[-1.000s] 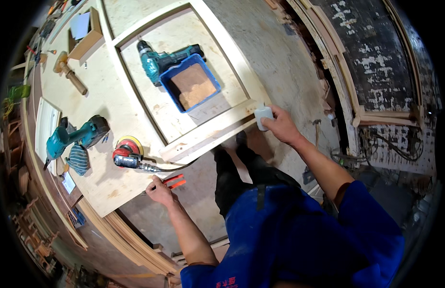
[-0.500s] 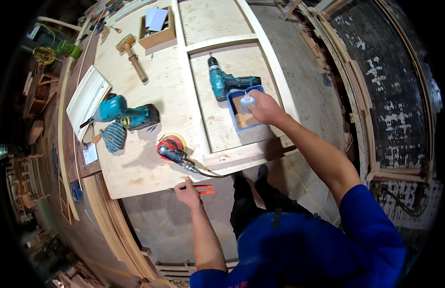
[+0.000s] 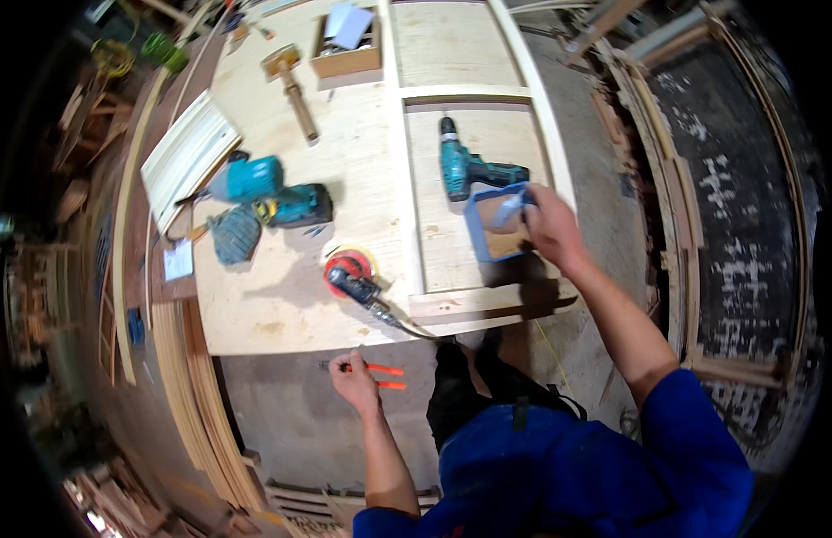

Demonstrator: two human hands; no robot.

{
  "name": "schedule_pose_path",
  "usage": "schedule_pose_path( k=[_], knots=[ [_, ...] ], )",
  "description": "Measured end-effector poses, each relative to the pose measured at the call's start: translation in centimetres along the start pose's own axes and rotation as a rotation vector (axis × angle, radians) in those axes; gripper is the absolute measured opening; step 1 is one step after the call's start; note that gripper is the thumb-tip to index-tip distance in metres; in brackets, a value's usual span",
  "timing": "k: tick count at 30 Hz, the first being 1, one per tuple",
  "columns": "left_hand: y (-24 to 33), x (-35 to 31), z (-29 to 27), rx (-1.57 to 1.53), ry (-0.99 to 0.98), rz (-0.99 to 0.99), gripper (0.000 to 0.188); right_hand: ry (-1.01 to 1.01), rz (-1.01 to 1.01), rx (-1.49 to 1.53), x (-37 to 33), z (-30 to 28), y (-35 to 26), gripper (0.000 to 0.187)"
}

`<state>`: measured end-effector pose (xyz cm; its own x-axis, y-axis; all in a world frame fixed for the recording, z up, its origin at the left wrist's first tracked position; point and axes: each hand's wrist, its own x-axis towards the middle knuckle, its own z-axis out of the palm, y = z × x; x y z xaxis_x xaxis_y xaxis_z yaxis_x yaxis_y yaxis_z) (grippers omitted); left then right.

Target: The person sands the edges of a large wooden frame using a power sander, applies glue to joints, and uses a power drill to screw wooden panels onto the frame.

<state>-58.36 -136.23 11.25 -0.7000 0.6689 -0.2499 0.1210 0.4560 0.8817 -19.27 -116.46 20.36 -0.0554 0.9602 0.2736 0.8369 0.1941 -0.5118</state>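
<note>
My left hand (image 3: 355, 381) is closed around pliers with orange handles (image 3: 389, 368), off the table's near edge. On the right, my right hand (image 3: 555, 229) grips the rim of a small blue box (image 3: 475, 235). The box looks tilted and raised, with a dark shadow under it. Inside it lies a blurred whitish bottle (image 3: 505, 213); the box's floor is brown. A teal and black cordless drill (image 3: 465, 163) lies just beyond the box, within a pale wooden frame (image 3: 465, 91). Left of the frame, a red and black sander (image 3: 351, 272) rests near the table edge.
Another teal cordless tool (image 3: 259, 182) and a striped cloth-like bundle (image 3: 235, 235) are on the table's left, beside a white moulded panel (image 3: 193, 154). Farther back are a wooden mallet (image 3: 295, 94) and an open box (image 3: 348, 63) of papers. Boards stand around.
My right hand has gone from the bottle to the blue box's rim, and the box has come up off the table. My left hand keeps the pliers, now farther from the table edge.
</note>
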Motion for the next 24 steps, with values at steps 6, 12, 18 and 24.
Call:
schedule_pose_path(
  k=[6,12,18,24],
  knots=[
    [1.6,4.8,-1.8,0.092,0.048,0.141,0.013,-0.399,0.498,0.069,-1.4,-1.6,2.2,0.039],
    [2.3,13.3,-2.8,0.051,0.013,0.127,0.012,-0.541,0.774,0.301,-1.8,-0.8,1.9,0.021],
    [-0.3,25.4,-6.1,0.242,0.037,-0.032,0.023,-0.499,0.710,0.363,-0.3,-5.2,-3.9,0.022],
    [4.2,27.1,-7.6,0.393,0.272,0.335,0.043,-0.600,0.577,0.281,2.1,-4.9,-12.7,0.030]
  ],
)
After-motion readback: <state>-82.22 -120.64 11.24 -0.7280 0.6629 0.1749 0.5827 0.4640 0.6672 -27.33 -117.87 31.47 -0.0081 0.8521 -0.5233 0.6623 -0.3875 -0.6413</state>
